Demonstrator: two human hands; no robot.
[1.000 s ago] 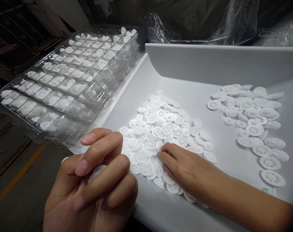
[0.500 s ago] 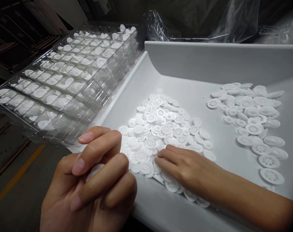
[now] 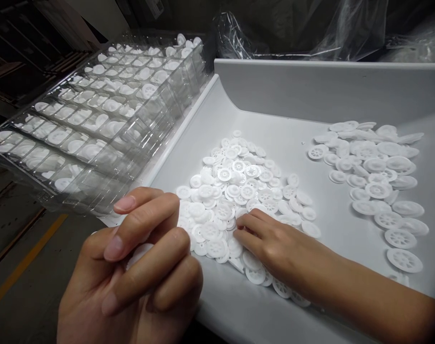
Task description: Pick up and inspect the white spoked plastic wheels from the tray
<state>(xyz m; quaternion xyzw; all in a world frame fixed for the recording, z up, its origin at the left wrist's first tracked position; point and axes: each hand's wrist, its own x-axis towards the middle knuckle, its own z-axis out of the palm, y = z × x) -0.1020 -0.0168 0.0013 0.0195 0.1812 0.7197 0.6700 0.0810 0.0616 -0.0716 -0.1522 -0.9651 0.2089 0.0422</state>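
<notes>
**Hands at the small-wheel pile**

Right hand (image 3: 275, 243) lies flat on the pile of small white wheels (image 3: 239, 191) near the white tray's (image 3: 275, 91) front-left edge, fingertips pressed among them. Left hand (image 3: 131, 272) hovers off that edge, fingers curled around white pieces (image 3: 140, 253). Larger wheels (image 3: 378, 181) lie along the right side. Clear compartment tray (image 3: 95, 119) sits beyond the left edge.

left hand (image 3: 131, 272): near left, palm turned up, fingers curled loosely inward, thumb side hidden.
right hand (image 3: 275, 246): palm down, fingers bent, fingertips (image 3: 241, 224) pointing left.
right forearm (image 3: 375, 301): bare, stretching in from the near right.
</notes>
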